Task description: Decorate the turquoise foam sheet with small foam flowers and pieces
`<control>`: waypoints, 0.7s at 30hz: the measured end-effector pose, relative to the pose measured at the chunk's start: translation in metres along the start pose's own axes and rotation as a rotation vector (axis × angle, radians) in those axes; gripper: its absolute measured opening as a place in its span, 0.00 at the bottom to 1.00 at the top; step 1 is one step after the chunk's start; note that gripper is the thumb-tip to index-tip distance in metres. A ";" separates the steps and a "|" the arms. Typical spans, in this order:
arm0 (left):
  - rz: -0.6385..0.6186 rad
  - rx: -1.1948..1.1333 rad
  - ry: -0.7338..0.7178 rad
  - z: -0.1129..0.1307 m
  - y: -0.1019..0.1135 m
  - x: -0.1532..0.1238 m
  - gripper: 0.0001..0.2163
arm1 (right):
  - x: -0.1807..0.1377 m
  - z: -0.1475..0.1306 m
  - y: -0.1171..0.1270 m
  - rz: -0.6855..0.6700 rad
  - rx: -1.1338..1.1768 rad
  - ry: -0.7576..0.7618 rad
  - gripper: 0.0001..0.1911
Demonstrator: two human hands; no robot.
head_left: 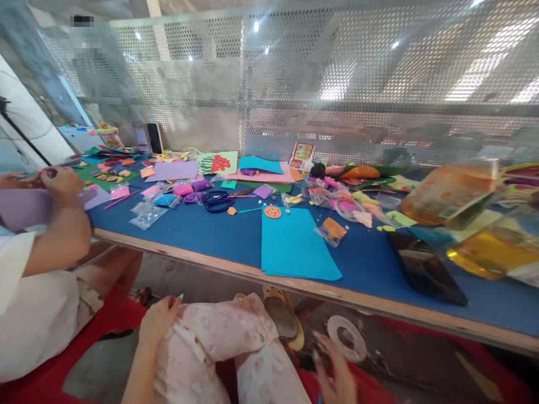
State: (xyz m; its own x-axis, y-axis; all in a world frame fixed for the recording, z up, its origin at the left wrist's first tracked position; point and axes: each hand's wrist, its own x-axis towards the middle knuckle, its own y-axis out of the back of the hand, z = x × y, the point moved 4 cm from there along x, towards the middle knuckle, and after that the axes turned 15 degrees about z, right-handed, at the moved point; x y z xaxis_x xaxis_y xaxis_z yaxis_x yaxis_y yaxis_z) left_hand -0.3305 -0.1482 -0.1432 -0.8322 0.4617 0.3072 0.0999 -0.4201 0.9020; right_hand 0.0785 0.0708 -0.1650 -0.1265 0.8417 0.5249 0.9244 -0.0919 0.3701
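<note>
My left hand point(162, 318) rests on my thigh near the knee, its fingers curled. A small teal point shows at a fingertip; whether it is a nail or a held bit I cannot tell. My right hand point(337, 370), smeared by motion, hangs low beside my other leg with its fingers apart and no held thing visible. Both hands are below the table edge. Nearest on the blue tabletop point(202, 235) lies a stack of bright blue sheets point(297, 247). An orange disc with small holes or spots point(273, 211) sits on its top edge.
Dark scissors point(218, 201), clay packets point(183, 189) and a sheet with a red and green design point(218, 163) lie farther back. At right are a black phone-like slab point(425, 266) and bottles point(452, 191). A co-worker's hand point(61, 182) is at left. Perforated metal screen point(278, 84) stands behind.
</note>
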 end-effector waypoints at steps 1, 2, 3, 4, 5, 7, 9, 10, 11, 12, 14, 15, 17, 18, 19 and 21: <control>-0.036 -0.001 -0.017 0.000 -0.008 -0.001 0.13 | -0.007 0.004 -0.026 -0.042 0.035 0.051 0.17; -0.037 -0.010 -0.036 0.002 -0.012 0.000 0.13 | -0.014 0.008 -0.051 -0.077 0.047 0.074 0.21; -0.043 -0.008 -0.059 0.003 -0.014 0.001 0.13 | -0.021 0.012 -0.073 -0.109 0.042 0.089 0.24; -0.059 0.001 -0.089 0.005 -0.016 0.002 0.14 | -0.028 0.015 -0.091 -0.115 0.027 0.107 0.25; -0.078 0.009 -0.117 0.006 -0.017 0.004 0.14 | -0.034 0.019 -0.105 -0.122 0.005 0.108 0.26; -0.139 0.061 -0.189 0.004 -0.021 0.005 0.14 | -0.045 0.027 -0.122 -0.147 -0.004 0.128 0.26; -0.172 0.135 -0.304 -0.002 -0.026 0.005 0.17 | -0.057 0.039 -0.128 -0.186 -0.009 0.108 0.25; -0.193 0.195 -0.364 -0.007 -0.030 0.004 0.19 | -0.063 0.045 -0.127 -0.204 -0.009 0.102 0.25; -0.221 0.237 -0.401 -0.014 -0.036 0.004 0.20 | -0.068 0.050 -0.125 -0.227 -0.013 0.104 0.25; -0.228 0.265 -0.429 -0.021 -0.041 0.004 0.21 | -0.073 0.054 -0.123 -0.251 -0.014 0.116 0.26; -0.221 0.304 -0.485 -0.034 -0.052 0.006 0.22 | -0.082 0.058 -0.117 -0.296 -0.022 0.136 0.30; -0.214 0.314 -0.510 -0.038 -0.056 0.008 0.22 | -0.084 0.059 -0.115 -0.313 -0.033 0.125 0.32; -0.210 0.322 -0.535 -0.040 -0.062 0.011 0.23 | -0.086 0.059 -0.113 -0.322 -0.075 0.053 0.36; -0.203 0.312 -0.538 -0.038 -0.062 0.012 0.23 | -0.086 0.057 -0.113 -0.328 -0.089 0.031 0.37; -0.187 0.291 -0.534 -0.032 -0.059 0.013 0.22 | -0.086 0.055 -0.113 -0.333 -0.096 0.020 0.38; -0.124 0.209 -0.513 -0.016 -0.047 0.013 0.20 | -0.085 0.050 -0.114 -0.347 -0.100 0.022 0.38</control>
State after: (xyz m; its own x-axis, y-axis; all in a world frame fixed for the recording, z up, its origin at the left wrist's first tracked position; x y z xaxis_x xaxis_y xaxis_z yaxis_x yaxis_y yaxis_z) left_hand -0.3548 -0.1355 -0.1865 -0.4784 0.8399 0.2564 0.1673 -0.1995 0.9655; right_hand 0.0019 0.0368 -0.2899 -0.4351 0.8205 0.3708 0.7855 0.1445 0.6018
